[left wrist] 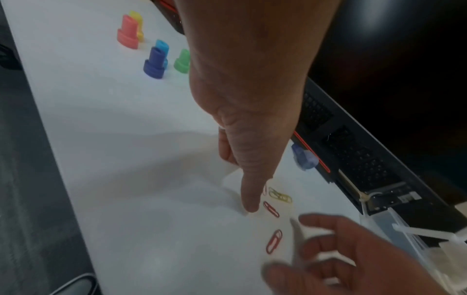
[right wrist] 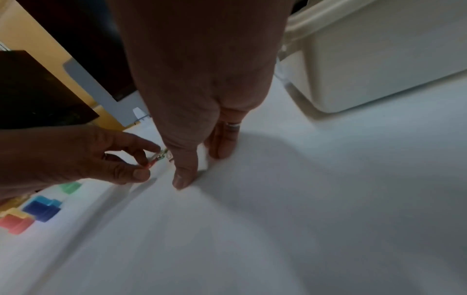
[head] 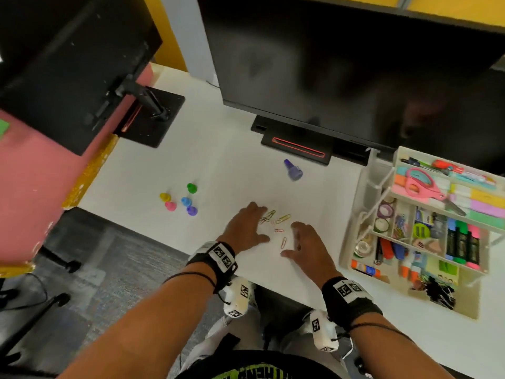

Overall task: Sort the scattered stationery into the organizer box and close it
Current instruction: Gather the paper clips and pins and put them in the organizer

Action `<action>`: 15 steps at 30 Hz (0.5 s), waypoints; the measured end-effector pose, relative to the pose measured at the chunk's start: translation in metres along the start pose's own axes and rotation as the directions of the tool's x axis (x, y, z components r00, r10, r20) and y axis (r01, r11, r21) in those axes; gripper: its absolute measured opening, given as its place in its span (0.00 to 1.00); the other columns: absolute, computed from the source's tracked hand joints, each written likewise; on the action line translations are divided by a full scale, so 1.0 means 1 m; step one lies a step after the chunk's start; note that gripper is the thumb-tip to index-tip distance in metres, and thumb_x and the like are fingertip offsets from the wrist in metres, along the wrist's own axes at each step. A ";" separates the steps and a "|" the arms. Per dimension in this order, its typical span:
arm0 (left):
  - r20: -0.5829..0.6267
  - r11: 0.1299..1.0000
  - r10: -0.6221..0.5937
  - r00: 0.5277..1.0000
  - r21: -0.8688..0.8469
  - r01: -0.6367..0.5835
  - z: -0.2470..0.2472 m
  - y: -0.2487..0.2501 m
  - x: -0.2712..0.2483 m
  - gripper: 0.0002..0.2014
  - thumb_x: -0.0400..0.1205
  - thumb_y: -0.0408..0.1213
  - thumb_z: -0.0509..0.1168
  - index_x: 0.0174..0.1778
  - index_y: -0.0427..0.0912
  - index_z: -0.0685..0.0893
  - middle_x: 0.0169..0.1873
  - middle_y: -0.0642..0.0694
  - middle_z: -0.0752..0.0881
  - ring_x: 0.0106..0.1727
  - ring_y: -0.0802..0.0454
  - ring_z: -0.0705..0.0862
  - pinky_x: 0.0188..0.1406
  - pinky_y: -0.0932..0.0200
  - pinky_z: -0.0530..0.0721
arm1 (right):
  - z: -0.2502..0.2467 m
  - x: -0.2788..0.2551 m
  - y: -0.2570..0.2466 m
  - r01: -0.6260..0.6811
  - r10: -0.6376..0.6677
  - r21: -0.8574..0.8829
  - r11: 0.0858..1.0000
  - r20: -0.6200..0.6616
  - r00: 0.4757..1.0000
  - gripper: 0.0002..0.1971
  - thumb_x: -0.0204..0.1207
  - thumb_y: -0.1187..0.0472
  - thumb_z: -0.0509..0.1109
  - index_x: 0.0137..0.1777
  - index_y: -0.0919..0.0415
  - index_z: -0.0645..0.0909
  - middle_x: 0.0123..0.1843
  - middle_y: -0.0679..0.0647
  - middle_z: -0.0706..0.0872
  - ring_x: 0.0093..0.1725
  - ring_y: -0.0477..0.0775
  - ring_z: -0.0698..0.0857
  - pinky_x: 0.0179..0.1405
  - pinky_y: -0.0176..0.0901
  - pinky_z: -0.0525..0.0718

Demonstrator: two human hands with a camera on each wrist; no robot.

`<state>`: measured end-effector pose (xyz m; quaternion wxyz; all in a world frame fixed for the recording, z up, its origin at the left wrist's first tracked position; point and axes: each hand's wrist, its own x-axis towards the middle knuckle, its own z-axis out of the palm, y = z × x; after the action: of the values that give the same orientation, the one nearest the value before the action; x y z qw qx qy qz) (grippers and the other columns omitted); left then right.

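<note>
Two dark monitors [head: 341,72] loom over the far edge of the white bench [head: 224,165], where the pale plastic organizer box [head: 352,239] stands open at the right edge, its compartments crowded with highlighters, pink scissors and tape rolls. Five glossy, stepped plastic caps [head: 180,199] cluster toward the left edge; a purple one [head: 293,169] lies tipped near the monitor base. Smallest of all, thin wire paper clips [head: 278,224], red and yellow, lie scattered near the front edge between both hands. The left hand [head: 244,228] pinches a few clips at its fingertips; the right hand [head: 307,247], fingers spread and empty, rests just beside the rest. The box lies rightward, nearer the right hand.
</note>
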<state>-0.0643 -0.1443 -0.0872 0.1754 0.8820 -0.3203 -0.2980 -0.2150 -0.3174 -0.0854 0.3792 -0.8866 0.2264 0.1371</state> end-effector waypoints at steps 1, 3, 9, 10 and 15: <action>-0.013 1.000 0.004 1.000 0.014 -0.003 0.003 0.005 0.002 0.44 0.75 0.49 0.80 0.85 0.46 0.68 0.71 0.44 0.73 0.69 0.41 0.76 0.70 0.43 0.79 | -0.001 0.007 -0.003 0.027 -0.027 -0.011 1.000 -0.029 0.999 0.41 0.68 0.52 0.87 0.78 0.53 0.69 0.62 0.53 0.76 0.60 0.55 0.81 0.62 0.54 0.85; -0.036 1.000 -0.001 0.999 0.019 0.002 0.007 0.013 0.007 0.40 0.77 0.44 0.78 0.84 0.49 0.70 0.69 0.46 0.74 0.68 0.43 0.76 0.67 0.45 0.80 | -0.003 0.021 -0.008 0.073 -0.078 -0.064 0.995 -0.070 0.994 0.42 0.67 0.51 0.87 0.78 0.50 0.67 0.63 0.53 0.73 0.60 0.55 0.78 0.59 0.51 0.85; -0.142 0.986 0.107 0.984 0.142 -0.087 0.011 0.014 0.008 0.10 0.86 0.37 0.66 0.61 0.52 0.89 0.50 0.46 0.83 0.52 0.44 0.83 0.43 0.51 0.81 | -0.004 0.051 -0.019 0.122 -0.131 -0.139 0.983 -0.058 0.990 0.20 0.75 0.58 0.83 0.66 0.60 0.85 0.61 0.58 0.76 0.56 0.60 0.81 0.59 0.51 0.85; -0.147 0.985 0.122 0.982 0.142 -0.101 0.010 0.014 0.008 0.08 0.86 0.38 0.65 0.55 0.51 0.90 0.45 0.46 0.83 0.50 0.44 0.83 0.40 0.52 0.79 | -0.002 0.052 -0.018 0.121 -0.131 -0.140 0.983 -0.059 0.990 0.15 0.77 0.59 0.81 0.61 0.62 0.87 0.59 0.58 0.77 0.54 0.59 0.82 0.57 0.51 0.84; -0.130 0.985 0.146 0.981 0.113 -0.132 0.008 0.009 0.010 0.09 0.88 0.40 0.64 0.49 0.46 0.90 0.41 0.45 0.81 0.44 0.44 0.83 0.39 0.51 0.79 | 0.006 0.057 -0.014 0.191 -0.215 -0.242 0.951 -0.077 0.974 0.08 0.83 0.59 0.75 0.50 0.63 0.92 0.48 0.55 0.81 0.43 0.56 0.82 0.43 0.45 0.79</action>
<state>-0.0670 -0.1590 -0.0928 0.1715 0.8838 -0.3832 -0.2064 -0.1590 -0.3214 -0.1043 0.2727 -0.9494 0.1354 0.0774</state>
